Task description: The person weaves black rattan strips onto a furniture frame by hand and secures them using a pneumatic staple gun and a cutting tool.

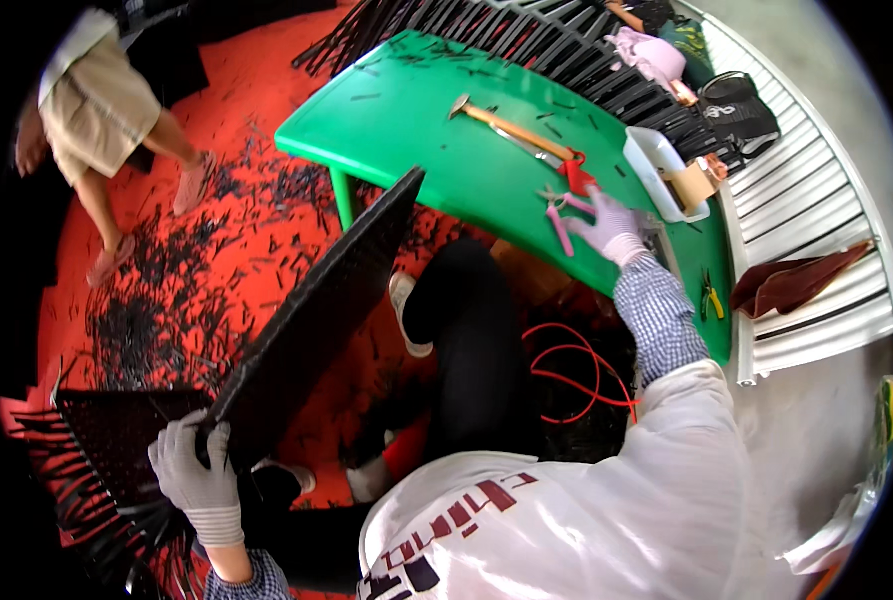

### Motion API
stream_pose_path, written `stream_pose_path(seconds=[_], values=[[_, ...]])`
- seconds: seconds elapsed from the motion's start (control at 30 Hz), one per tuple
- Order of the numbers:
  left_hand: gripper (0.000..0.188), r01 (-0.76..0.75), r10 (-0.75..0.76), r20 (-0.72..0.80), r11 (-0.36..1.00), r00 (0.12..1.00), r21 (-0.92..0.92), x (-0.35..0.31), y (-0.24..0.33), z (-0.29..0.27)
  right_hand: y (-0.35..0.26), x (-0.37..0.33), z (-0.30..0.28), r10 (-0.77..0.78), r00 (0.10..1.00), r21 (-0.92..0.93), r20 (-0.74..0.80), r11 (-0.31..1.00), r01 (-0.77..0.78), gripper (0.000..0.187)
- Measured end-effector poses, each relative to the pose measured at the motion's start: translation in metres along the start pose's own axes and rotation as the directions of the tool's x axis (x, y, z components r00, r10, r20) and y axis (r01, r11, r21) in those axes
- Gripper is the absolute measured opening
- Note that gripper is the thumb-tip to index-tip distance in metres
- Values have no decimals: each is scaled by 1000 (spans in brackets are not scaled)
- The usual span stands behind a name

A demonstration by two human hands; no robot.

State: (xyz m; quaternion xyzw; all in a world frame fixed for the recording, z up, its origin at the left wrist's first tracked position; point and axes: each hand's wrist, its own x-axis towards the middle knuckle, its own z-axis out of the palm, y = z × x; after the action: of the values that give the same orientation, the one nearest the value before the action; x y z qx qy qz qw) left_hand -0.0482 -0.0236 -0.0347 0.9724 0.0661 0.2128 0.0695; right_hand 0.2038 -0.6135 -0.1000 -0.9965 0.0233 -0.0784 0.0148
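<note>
A large flat black panel (316, 295) stands tilted across the view, from the lower left up to the green table. At its lower corner my left hand (196, 475), in a pale grey glove, is closed around the edge. My right hand (609, 225), gloved too, is stretched over the table, its fingers about one handle of pink-handled pliers (560, 222). The pliers' jaws and handles stand spread. Beyond them lie a wooden-handled hammer (516, 128) and a red-handled tool (577, 174).
On the green table (386, 100) are a clear plastic bin (656, 165) and yellow-handled pliers (710, 302). A white slatted rack (816, 190) borders it. Black scraps cover the red floor (246, 90); a red hose (596, 370) loops below. A person (106, 110) stands far left.
</note>
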Motion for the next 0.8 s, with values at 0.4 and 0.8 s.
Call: stream_pose_path(seconds=[0.4, 0.8], values=[[28, 74, -74, -3, 995, 997, 67, -9, 10, -6, -102, 1, 17, -39, 997, 157, 70, 987, 27, 49], [31, -37, 30, -96, 997, 995, -71, 22, 27, 8, -324, -68, -104, -877, 319, 248, -358, 241, 938, 60]])
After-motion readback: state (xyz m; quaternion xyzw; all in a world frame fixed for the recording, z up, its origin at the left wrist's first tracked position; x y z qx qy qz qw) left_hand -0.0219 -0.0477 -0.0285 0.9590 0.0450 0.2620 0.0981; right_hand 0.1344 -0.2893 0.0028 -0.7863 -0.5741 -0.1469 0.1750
